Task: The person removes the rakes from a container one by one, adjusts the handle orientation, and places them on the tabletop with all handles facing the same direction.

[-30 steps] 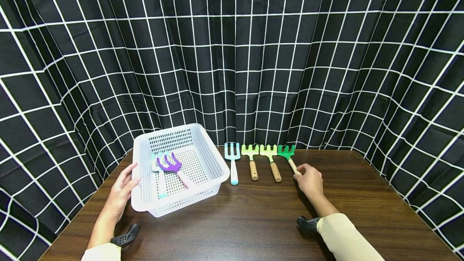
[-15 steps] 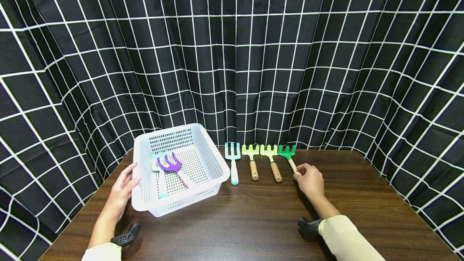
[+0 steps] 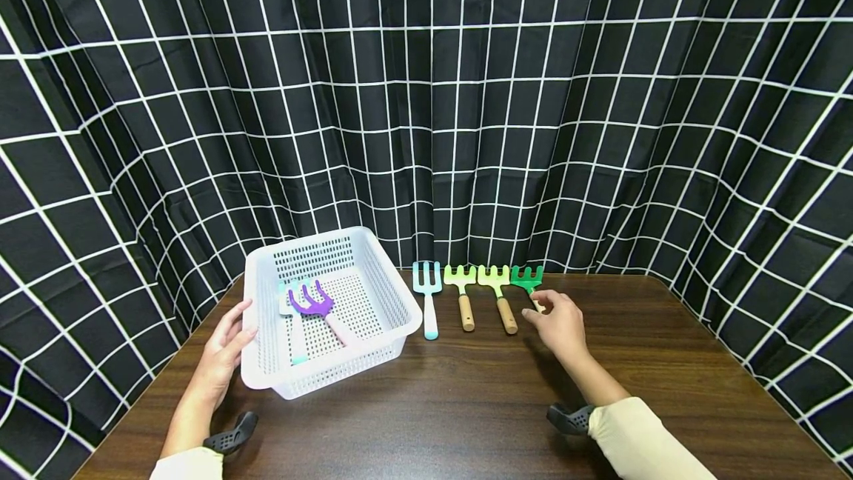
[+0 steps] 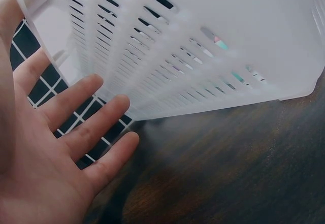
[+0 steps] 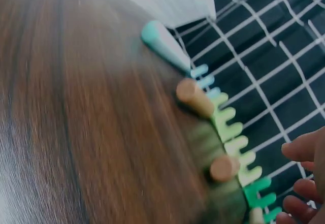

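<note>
My left hand (image 3: 220, 354) rests at the left side of a white perforated basket (image 3: 340, 372), fingers nearly straight along its rim and outer wall. In the left wrist view, several fingers are spread beside the basket wall (image 4: 228, 26). Inside lie a purple hand rake (image 3: 318, 306) with a pale pink handle and a white and light-blue tool (image 3: 298, 332) partly under it. My right hand (image 3: 561, 324) hovers by the handle of a green hand rake (image 3: 526, 278), thumb and fingers apart and holding nothing. The right wrist view shows its loosely bent fingers (image 5: 302, 209) near the green tines.
Left of the green rake, a yellow-green rake (image 3: 496, 278), a lime rake (image 3: 461, 278) and a light-blue fork (image 3: 427, 280) lie in a row on the brown wooden table (image 3: 426, 421). A black curtain (image 3: 433, 132) with white grid lines hangs behind the table's far edge.
My right hand has let go of the green rake's handle and shifted slightly up and left, its fingers parting. The left hand and the basket stay put.
</note>
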Motion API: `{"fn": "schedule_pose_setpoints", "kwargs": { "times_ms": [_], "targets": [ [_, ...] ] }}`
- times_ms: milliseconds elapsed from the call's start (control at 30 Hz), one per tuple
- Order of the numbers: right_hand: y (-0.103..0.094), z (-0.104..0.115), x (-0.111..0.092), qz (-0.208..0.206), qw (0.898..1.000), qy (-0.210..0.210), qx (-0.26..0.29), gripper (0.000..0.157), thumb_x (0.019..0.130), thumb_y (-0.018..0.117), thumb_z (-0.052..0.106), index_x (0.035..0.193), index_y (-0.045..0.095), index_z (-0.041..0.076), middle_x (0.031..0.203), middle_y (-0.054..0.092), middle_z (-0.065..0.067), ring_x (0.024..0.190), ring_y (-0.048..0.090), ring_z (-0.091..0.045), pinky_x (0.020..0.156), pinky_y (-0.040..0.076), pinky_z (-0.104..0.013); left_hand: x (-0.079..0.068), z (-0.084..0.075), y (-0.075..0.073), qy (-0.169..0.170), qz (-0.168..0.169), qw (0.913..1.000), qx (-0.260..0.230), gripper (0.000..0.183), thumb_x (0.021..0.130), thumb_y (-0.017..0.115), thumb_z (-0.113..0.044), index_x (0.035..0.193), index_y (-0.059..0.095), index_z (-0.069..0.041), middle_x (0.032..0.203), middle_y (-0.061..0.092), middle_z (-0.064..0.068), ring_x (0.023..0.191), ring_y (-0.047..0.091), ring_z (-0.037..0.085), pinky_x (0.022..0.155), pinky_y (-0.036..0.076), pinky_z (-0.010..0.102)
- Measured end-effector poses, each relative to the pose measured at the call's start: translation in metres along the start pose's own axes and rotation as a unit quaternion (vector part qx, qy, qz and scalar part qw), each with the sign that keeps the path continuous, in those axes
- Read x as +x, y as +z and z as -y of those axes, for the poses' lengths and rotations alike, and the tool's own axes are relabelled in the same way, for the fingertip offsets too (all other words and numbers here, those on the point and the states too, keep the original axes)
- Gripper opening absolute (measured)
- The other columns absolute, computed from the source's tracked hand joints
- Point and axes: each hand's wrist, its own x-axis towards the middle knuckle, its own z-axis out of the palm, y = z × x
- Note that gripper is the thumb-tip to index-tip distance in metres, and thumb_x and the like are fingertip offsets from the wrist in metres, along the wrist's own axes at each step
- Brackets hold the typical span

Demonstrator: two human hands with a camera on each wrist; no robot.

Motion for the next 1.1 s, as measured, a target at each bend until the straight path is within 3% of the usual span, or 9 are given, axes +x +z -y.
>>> {"fn": "schedule_pose_setpoints", "kwargs": {
  "times_ms": [500, 1100],
  "targets": [
    [0.004, 0.050, -0.007, 0.039, 0.997, -0.023, 0.060, 0.044, 0.078, 0.080, 0.008, 0.118, 0.064, 0.002, 0.104, 0.065, -0.018, 0.089, 0.065, -0.032, 0.079, 0.047, -0.043, 0.001, 0.000, 0.000, -0.006, -0.003, 1.0000, 0.003, 0.051, 0.102, 0.047, -0.010, 0.150, 0.028, -0.010, 0.119, 0.060, -0.010, 0.096, 0.063, 0.006, 0.075, 0.048, 0.023],
    [0.022, 0.091, -0.019, 0.118, 0.985, -0.066, 0.109, 0.063, 0.075, 0.083, 0.009, 0.132, 0.056, 0.005, 0.123, 0.056, -0.018, 0.105, 0.061, -0.037, 0.085, 0.048, -0.050, 0.000, 0.000, 0.000, 0.001, -0.002, 1.0000, -0.007, 0.051, 0.102, 0.047, -0.008, 0.149, 0.028, -0.008, 0.117, 0.061, -0.009, 0.095, 0.063, 0.007, 0.075, 0.048, 0.023]
  ]
}}
